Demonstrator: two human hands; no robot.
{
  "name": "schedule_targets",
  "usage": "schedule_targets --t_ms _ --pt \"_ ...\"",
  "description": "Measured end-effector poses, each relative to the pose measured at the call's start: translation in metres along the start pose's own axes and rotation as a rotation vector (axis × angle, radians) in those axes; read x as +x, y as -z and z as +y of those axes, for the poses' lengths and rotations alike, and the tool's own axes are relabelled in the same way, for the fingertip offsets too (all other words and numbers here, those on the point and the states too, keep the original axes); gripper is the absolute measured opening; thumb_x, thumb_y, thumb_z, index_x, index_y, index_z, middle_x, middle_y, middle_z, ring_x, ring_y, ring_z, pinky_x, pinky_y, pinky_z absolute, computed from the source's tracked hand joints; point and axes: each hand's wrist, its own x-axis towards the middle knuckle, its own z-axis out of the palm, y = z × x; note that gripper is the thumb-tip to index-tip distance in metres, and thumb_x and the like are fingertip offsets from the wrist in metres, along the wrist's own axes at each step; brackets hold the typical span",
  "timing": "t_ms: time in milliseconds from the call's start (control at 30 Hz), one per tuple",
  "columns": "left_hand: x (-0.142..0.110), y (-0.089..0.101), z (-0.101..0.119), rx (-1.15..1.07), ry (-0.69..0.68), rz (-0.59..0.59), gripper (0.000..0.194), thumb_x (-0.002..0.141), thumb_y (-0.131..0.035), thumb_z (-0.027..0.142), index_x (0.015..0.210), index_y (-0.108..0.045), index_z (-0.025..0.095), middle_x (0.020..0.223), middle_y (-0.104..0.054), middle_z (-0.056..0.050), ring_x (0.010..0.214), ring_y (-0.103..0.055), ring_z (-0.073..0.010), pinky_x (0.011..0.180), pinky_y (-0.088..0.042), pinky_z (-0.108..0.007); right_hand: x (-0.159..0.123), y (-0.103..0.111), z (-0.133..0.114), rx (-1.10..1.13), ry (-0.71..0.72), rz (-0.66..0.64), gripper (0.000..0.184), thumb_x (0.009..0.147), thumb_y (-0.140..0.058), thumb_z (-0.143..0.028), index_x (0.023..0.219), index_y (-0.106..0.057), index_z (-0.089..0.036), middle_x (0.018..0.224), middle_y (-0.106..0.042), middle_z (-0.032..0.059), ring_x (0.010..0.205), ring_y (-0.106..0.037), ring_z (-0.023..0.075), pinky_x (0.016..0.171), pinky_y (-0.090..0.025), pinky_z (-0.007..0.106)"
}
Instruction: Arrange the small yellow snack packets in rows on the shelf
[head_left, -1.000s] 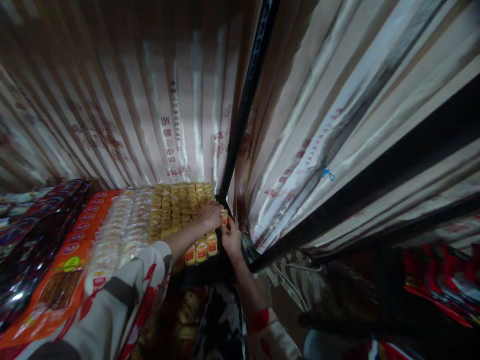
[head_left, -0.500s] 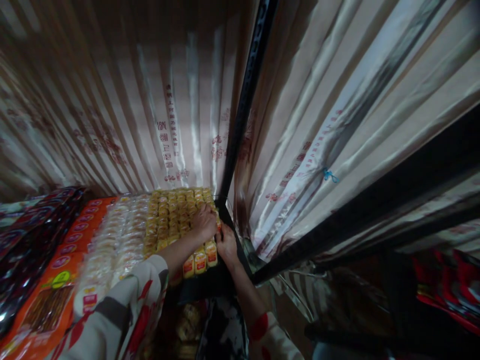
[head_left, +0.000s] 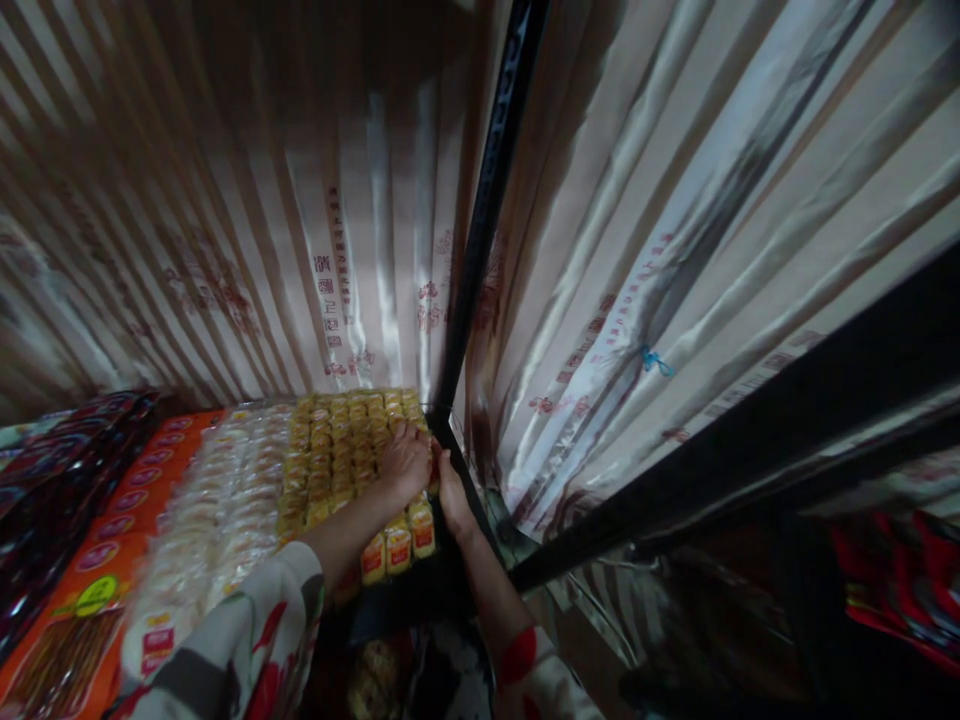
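Small yellow-wrapped snack packets [head_left: 341, 440] stand in tight rows at the corner of a dark shelf [head_left: 420, 590]. My left hand [head_left: 407, 460] rests on top of the right-hand rows with its fingers curled down over the packets. Against the outer right side of the same rows, my right hand [head_left: 452, 490] presses with fingers close together. The two hands nearly meet around the packets at the end, which they largely cover. In front of my left hand's wrist, a few packets with red-orange labels [head_left: 399, 545] show their faces.
To the left lie clear-wrapped white snack packets [head_left: 244, 480], orange bags [head_left: 139, 480] and dark shiny packages [head_left: 67, 480]. A black upright post [head_left: 480, 230] rises at the corner before printed, pleated curtains [head_left: 375, 250]. A black bar [head_left: 720, 430] crosses the right side; red packages [head_left: 900, 580] sit beyond.
The view has shifted slightly, with the shelf lower in the picture. My left hand still covers the packets, and my right hand's fingers stay at the rows' right side.
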Motion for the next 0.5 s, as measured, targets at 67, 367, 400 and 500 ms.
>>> schedule_targets --t_ms 67,367,400,500 --pt "0.0 0.001 0.0 -0.007 0.005 -0.01 0.028 0.079 -0.046 0.021 0.099 -0.062 0.009 0.106 -0.057 -0.014 0.111 -0.043 -0.0263 0.092 -0.039 -0.033 -0.001 -0.003 0.0 0.023 -0.013 -0.007 0.057 0.085 -0.017 -0.06 0.129 -0.045 -0.036 0.139 -0.042 0.0014 0.129 -0.036 0.0137 0.102 -0.034 0.035" --pt "0.003 -0.009 -0.006 -0.03 0.002 0.023 0.025 0.081 -0.045 0.021 0.092 -0.065 0.013 0.097 -0.06 -0.011 0.106 -0.046 -0.0251 0.093 -0.038 -0.034 0.002 -0.016 0.003 0.048 0.007 0.042 0.059 0.088 -0.007 -0.051 0.139 -0.029 -0.032 0.143 -0.034 0.0005 0.128 -0.038 0.0123 0.099 -0.041 0.036" --pt "0.003 -0.01 -0.006 -0.035 -0.003 0.021 0.025 0.081 -0.044 0.021 0.092 -0.065 0.013 0.098 -0.06 -0.012 0.107 -0.045 -0.0252 0.094 -0.038 -0.033 0.002 -0.016 0.004 0.077 0.006 0.05 0.058 0.088 -0.009 -0.051 0.139 -0.03 -0.031 0.143 -0.034 0.0006 0.128 -0.038 0.0121 0.099 -0.041 0.036" --pt "0.003 -0.01 -0.006 -0.031 -0.004 0.017 0.026 0.082 -0.042 0.019 0.092 -0.065 0.012 0.098 -0.06 -0.013 0.106 -0.046 -0.0252 0.092 -0.038 -0.034 0.003 -0.02 0.008 0.096 0.021 0.092 0.053 0.089 -0.014 -0.049 0.136 -0.033 -0.033 0.142 -0.036 -0.0006 0.128 -0.038 0.0109 0.098 -0.042 0.033"
